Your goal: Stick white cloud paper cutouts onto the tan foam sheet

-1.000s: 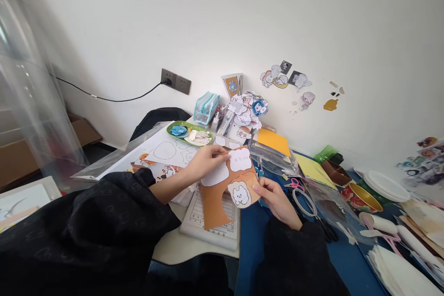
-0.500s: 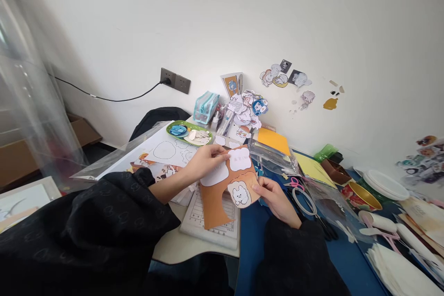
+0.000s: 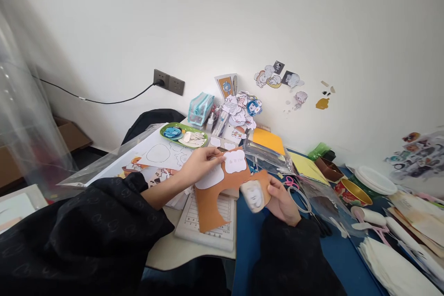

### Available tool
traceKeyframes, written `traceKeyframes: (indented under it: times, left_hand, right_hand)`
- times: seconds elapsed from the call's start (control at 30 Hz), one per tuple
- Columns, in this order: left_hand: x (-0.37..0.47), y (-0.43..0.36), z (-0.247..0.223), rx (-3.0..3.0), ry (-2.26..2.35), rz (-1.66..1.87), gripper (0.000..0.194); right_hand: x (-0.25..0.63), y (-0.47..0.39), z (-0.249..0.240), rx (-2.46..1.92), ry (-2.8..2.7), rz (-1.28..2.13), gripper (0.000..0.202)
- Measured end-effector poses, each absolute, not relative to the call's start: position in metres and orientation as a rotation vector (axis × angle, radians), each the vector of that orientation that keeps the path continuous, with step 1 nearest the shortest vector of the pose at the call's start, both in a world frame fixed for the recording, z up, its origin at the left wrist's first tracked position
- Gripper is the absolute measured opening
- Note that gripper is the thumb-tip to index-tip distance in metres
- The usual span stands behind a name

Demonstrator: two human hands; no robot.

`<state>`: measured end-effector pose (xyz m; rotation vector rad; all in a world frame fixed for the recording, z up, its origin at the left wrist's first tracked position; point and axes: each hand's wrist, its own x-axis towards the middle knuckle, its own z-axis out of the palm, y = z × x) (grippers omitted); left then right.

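Observation:
My left hand [image 3: 207, 163] is closed on the upper edge of a brown card sheet [image 3: 207, 206] with a curved cut-out in its lower side. White cloud-shaped paper pieces [image 3: 236, 162] lie on that sheet, one with faint writing. Between the fingers and thumb of my right hand [image 3: 281, 200] is a smaller brown card piece [image 3: 262, 180], bearing a white cartoon cutout [image 3: 253, 196] blurred by motion. The two cards meet or overlap near the middle; I cannot tell if they are joined. Below the sheet lies a printed pad [image 3: 189, 226].
A green tray [image 3: 166, 141] holds blue and white scraps. Behind are a clear pouch [image 3: 200, 108] and a pile of character cutouts [image 3: 239, 108]. To the right lie pink-handled scissors [image 3: 290, 181], a tape ring [image 3: 300, 199], a gold-lined bowl [image 3: 354, 192] and white rolls [image 3: 371, 219].
My right hand has moved right with the smaller card piece, away from the sheet's curved cut-out. My left hand still grips the sheet. The whole view has shifted slightly.

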<state>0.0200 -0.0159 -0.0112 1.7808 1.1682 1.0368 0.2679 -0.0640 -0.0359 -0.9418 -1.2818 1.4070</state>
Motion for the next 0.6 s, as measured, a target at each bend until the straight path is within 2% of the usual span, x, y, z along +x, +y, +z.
traceKeyframes:
  times: [0.2,0.33,0.53,0.6]
  left_hand:
    - [0.02,-0.016,-0.015,1.932,1.237,1.088,0.032]
    - [0.023,-0.018,-0.02,2.074,1.326,1.025,0.03]
    - [0.029,-0.022,-0.022,2.253,1.453,0.881,0.034]
    - [0.029,-0.022,-0.021,2.286,1.458,0.86,0.035]
  right_hand:
    - [0.298,-0.033,-0.037,-1.348,-1.065,0.648,0.037]
    - [0.319,-0.007,-0.044,-1.567,-1.047,0.409,0.038]
    - [0.328,0.003,-0.052,-1.91,-1.09,0.051,0.029]
    - [0.327,0.003,-0.053,-1.972,-1.114,-0.054,0.036]
